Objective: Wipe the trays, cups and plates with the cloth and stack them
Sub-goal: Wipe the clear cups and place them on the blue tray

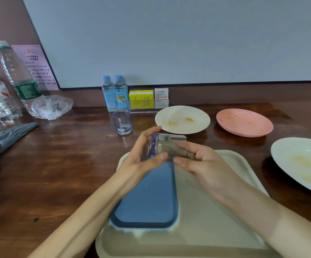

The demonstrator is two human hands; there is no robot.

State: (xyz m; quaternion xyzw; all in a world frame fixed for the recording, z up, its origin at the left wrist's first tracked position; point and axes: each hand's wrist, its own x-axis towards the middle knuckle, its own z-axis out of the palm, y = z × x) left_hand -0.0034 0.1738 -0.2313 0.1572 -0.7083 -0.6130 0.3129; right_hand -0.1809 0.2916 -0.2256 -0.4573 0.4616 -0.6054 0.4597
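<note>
My left hand (147, 155) grips a clear cup (177, 140) lying on its side above the trays. My right hand (201, 164) holds a brownish cloth (171, 149) pushed inside the cup. Below them a small blue tray (147, 200) lies on a larger beige tray (206, 220). A second clear cup (122, 122) stands upright behind. A cream plate (182, 119) with yellow stains, a pink plate (244, 122) with specks, and a white stained plate (303, 161) sit on the table to the right.
Two small water bottles (114, 93) and small boxes (148, 95) stand at the wall. Large plastic bottles (19, 79) and crumpled plastic (51, 107) are at far left, with a grey cloth (6, 136) near the left edge of the wooden table (67, 155).
</note>
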